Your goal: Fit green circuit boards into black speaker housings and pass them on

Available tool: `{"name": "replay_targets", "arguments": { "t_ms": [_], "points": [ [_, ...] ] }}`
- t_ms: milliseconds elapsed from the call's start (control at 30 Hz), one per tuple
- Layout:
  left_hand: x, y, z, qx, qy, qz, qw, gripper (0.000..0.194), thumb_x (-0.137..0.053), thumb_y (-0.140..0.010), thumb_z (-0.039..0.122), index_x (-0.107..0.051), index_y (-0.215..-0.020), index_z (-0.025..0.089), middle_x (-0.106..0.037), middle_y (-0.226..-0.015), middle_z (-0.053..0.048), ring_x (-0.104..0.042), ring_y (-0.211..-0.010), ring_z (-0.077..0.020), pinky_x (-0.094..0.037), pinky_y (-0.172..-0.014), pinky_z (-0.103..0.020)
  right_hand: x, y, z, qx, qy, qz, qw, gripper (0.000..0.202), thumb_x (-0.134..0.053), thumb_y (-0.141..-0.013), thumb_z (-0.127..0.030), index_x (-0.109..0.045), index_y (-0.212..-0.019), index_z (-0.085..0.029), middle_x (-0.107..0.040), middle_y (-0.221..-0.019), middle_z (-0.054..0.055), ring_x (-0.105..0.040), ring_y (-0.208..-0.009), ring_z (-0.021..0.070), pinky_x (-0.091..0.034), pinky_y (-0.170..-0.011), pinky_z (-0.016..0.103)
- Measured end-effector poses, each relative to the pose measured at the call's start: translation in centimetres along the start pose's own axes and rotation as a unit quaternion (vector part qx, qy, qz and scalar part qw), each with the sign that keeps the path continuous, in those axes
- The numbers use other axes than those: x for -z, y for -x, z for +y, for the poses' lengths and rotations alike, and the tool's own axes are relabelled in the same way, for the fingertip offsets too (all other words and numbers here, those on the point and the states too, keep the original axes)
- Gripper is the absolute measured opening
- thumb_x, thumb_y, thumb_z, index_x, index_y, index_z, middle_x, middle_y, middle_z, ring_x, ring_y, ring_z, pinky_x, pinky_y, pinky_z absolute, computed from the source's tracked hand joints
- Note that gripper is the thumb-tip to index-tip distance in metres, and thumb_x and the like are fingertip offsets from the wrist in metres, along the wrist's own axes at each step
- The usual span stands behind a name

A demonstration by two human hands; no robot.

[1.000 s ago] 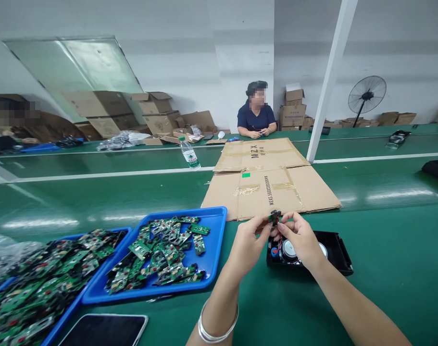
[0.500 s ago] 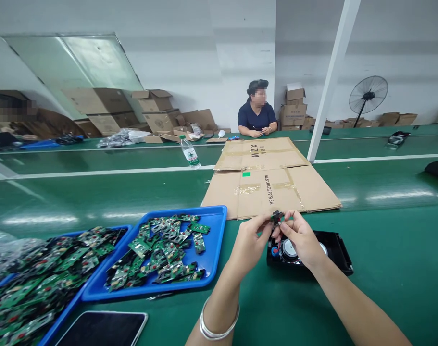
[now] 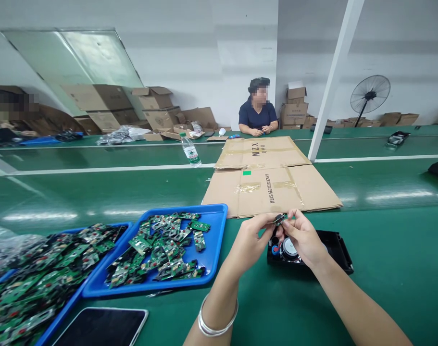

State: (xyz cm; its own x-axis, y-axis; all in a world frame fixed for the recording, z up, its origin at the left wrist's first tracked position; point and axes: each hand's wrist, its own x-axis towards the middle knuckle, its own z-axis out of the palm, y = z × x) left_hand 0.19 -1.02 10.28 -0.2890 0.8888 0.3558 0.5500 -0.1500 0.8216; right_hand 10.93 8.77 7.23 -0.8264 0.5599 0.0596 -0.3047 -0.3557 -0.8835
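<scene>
A small circuit board (image 3: 279,219) is pinched between the fingertips of my left hand (image 3: 253,240) and my right hand (image 3: 305,238), above a black casing (image 3: 339,250). A round speaker (image 3: 288,248) and a small blue and red part (image 3: 275,250) show inside the casing, which lies on the green table. My right hand covers part of the casing. Left of my hands, a blue tray (image 3: 219,254) holds several green circuit boards (image 3: 170,250).
A second heap of boards (image 3: 34,288) lies at the left, near a dark-screened tablet (image 3: 101,327). Flattened cardboard (image 3: 265,187) lies ahead, beside a bottle (image 3: 190,151). A person (image 3: 257,113) sits across the table; a white post (image 3: 330,86) stands at the right.
The small board between my fingertips has tilted and turned slightly. My hands have otherwise hardly moved. The seated person's hands have shifted slightly.
</scene>
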Motion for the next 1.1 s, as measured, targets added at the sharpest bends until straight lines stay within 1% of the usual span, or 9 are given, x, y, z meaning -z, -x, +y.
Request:
{"name": "replay_targets", "arguments": {
  "t_ms": [467,600,700,767,800,867,933,1000,1100],
  "points": [
    [-0.1,0.0,-0.1,0.029,0.041,-0.018,0.999,0.014,-0.047,-0.079,0.013,-0.061,-0.081,0.016,-0.066,-0.077,-0.002,-0.062,-0.073,-0.0149,-0.05,-0.073,-0.025,-0.2,0.1,0.4,0.008,-0.027,0.033,0.999,0.051,-0.074,-0.064,-0.04,-0.027,-0.078,-0.025,-0.058,-0.056,-0.008,-0.051,-0.043,0.0105,-0.038,-0.041,0.021],
    [-0.1,0.0,0.2,0.051,0.046,-0.01,0.998,0.012,-0.048,-0.078,0.015,-0.06,-0.076,0.016,-0.066,-0.073,-0.002,-0.062,-0.07,-0.0148,-0.05,-0.07,-0.025,0.2,-0.1,0.5,-0.013,-0.006,-0.008,1.0,0.047,-0.071,-0.067,-0.043,-0.029,-0.079,-0.025,-0.059,-0.059,-0.007,-0.053,-0.046,0.0116,-0.041,-0.043,0.021],
    [0.3,0.4,0.6,0.073,0.036,-0.022,0.996,0.011,-0.047,-0.078,0.016,-0.059,-0.079,0.017,-0.066,-0.075,-0.002,-0.063,-0.073,-0.0161,-0.05,-0.068,-0.025,1.0,-0.1,-0.5,-0.026,0.101,-0.063,0.993,0.035,-0.061,-0.076,-0.046,-0.035,-0.083,-0.023,-0.062,-0.064,-0.003,-0.06,-0.057,0.0145,-0.047,-0.055,0.027],
    [0.8,0.7,0.8,0.092,0.012,-0.029,0.995,0.009,-0.048,-0.078,0.016,-0.057,-0.08,0.018,-0.065,-0.076,-0.002,-0.063,-0.075,-0.0168,-0.049,-0.066,-0.025,2.0,0.3,-1.9,0.002,0.251,-0.061,0.966,0.023,-0.053,-0.083,-0.042,-0.043,-0.086,-0.021,-0.065,-0.074,0.001,-0.062,-0.072,0.0162,-0.047,-0.069,0.031],
    [1.1,0.9,0.9,0.103,0.0,-0.032,0.994,0.008,-0.048,-0.078,0.017,-0.055,-0.079,0.018,-0.064,-0.075,-0.002,-0.062,-0.073,-0.0166,-0.048,-0.063,-0.024,2.7,0.5,-2.6,0.022,0.339,-0.045,0.939,0.019,-0.05,-0.085,-0.039,-0.047,-0.086,-0.021,-0.065,-0.078,0.002,-0.061,-0.078,0.0166,-0.045,-0.074,0.032],
    [1.6,1.2,1.1,0.129,-0.008,-0.04,0.991,0.004,-0.047,-0.077,0.019,-0.051,-0.075,0.019,-0.061,-0.068,0.0,-0.059,-0.066,-0.0152,-0.045,-0.056,-0.023,4.3,1.2,-4.0,0.044,0.497,-0.011,0.867,0.012,-0.048,-0.086,-0.031,-0.054,-0.083,-0.021,-0.065,-0.083,0.002,-0.06,-0.081,0.017,-0.043,-0.075,0.031],
    [1.8,1.3,1.1,0.161,0.012,-0.068,0.984,0.005,-0.048,-0.076,0.02,-0.047,-0.071,0.02,-0.055,-0.059,0.003,-0.055,-0.058,-0.0134,-0.043,-0.049,-0.022,6.1,1.9,-4.9,0.022,0.601,-0.015,0.799,0.014,-0.045,-0.085,-0.023,-0.057,-0.079,-0.021,-0.064,-0.082,0.001,-0.059,-0.076,0.0176,-0.042,-0.069,0.03],
    [1.4,1.2,1.1,0.198,0.057,-0.114,0.972,0.006,-0.048,-0.074,0.02,-0.044,-0.07,0.02,-0.05,-0.054,0.006,-0.053,-0.053,-0.0121,-0.042,-0.046,-0.021,7.5,2.6,-5.0,-0.013,0.657,-0.058,0.751,0.019,-0.042,-0.084,-0.016,-0.06,-0.08,-0.021,-0.064,-0.083,0.002,-0.058,-0.077,0.0185,-0.041,-0.068,0.029],
    [-0.4,0.6,0.8,0.247,0.136,-0.196,0.939,0.007,-0.05,-0.071,0.019,-0.045,-0.076,0.02,-0.054,-0.056,0.005,-0.056,-0.052,-0.0124,-0.047,-0.048,-0.023,8.2,3.2,-3.9,-0.031,0.683,-0.153,0.713,0.027,-0.043,-0.079,-0.008,-0.064,-0.089,-0.022,-0.062,-0.093,0.003,-0.057,-0.085,0.0189,-0.04,-0.073,0.028]
  ]
}}
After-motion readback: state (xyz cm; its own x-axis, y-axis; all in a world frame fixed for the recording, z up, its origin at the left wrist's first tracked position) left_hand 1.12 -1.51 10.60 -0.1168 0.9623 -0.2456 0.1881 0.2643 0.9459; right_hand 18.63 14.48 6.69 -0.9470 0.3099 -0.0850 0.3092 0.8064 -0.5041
